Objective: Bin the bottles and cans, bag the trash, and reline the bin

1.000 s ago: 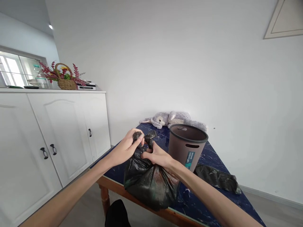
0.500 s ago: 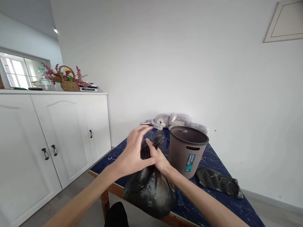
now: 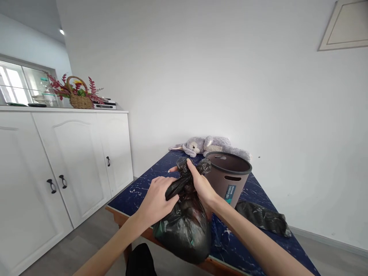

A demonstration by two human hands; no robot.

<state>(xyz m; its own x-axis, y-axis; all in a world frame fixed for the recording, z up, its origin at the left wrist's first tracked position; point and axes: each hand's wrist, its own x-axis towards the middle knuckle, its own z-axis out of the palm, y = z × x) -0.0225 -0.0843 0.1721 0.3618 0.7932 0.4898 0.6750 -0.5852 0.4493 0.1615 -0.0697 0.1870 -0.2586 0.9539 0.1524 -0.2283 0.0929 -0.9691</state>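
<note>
A filled black garbage bag [image 3: 184, 234] hangs at the table's near edge, its gathered neck twisted between my hands. On the left of the neck, my left hand [image 3: 158, 197] is closed on a pulled-out strand of the plastic. My right hand [image 3: 201, 188] grips the neck from the right, thumb pointing up, with crumpled bag ends sticking out above it. Right behind my right hand stands a brown garbage bin [image 3: 221, 182] with a dark rim and a blue-green label. Further right lies a flattened black plastic bag [image 3: 263, 218].
The blue marbled table [image 3: 138, 191] has a wooden edge. A grey plush rabbit [image 3: 215, 145] lies at its far end against the wall. To the left stands a white cabinet [image 3: 80, 153] with a flower basket [image 3: 81, 101] on top.
My left hand, open and raised beside the neck before, has come down and closed on a strand of the bag. My right hand still holds the neck. The view has shifted slightly.
</note>
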